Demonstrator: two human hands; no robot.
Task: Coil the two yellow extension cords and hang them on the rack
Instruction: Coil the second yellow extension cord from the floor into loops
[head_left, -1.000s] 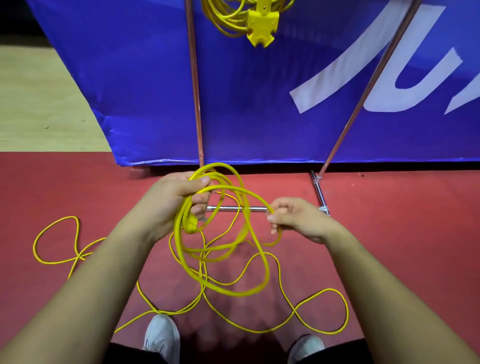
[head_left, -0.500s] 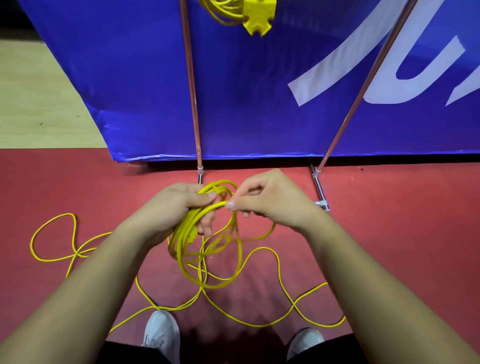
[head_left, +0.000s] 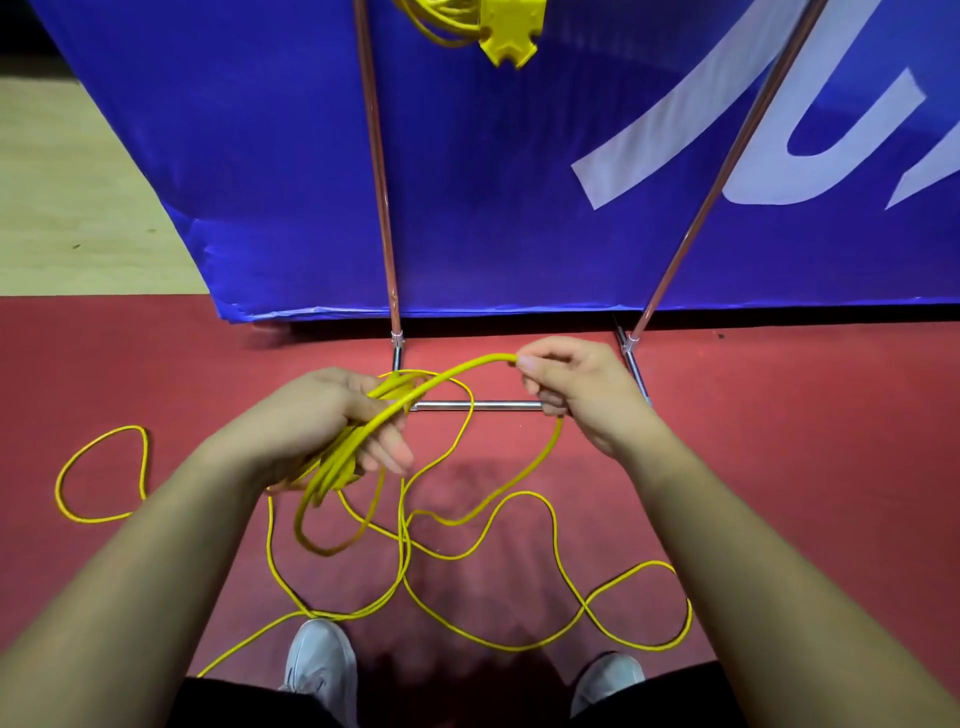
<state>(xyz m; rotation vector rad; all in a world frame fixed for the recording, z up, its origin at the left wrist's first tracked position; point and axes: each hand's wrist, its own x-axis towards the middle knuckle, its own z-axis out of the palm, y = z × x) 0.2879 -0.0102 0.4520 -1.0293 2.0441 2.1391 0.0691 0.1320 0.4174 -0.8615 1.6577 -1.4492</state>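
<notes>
Head view: white shoes (head_left: 319, 660) nearest. Yellow cord (head_left: 340, 457) trails loose over red floor (head_left: 779, 467); left hand (head_left: 311, 415) grips its gathered loops, right hand (head_left: 582, 389) pinches one raised strand. Beyond, rack (head_left: 377, 156) against blue banner (head_left: 519, 208); second cord (head_left: 511, 31) hangs up top.

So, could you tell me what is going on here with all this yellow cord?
A person is coiling a yellow extension cord. The left hand grips the bundle of gathered loops, and the right hand pinches the next stretch, held up between the two hands. Much of the cord lies loose on the red floor near the person's shoes. A second cord, coiled, hangs on the rack above.
</notes>
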